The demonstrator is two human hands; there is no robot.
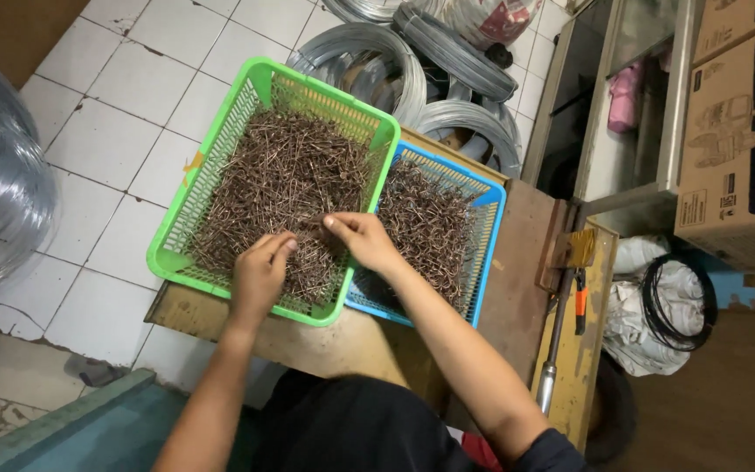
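Nearest us, our left hand (259, 275) pinches rusty nails (281, 183) at the green basket (176, 234)'s near edge, while our right hand (362, 240), fingers curled on nails, works just beside it.

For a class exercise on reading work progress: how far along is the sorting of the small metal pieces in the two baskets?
Done: the blue basket already holds a layer of brown metal pieces. In hand: the left hand and right hand both pick among the pieces in the green basket. Left: the green basket's pile is thick and covers its whole floor, so most seems yet to be handled.
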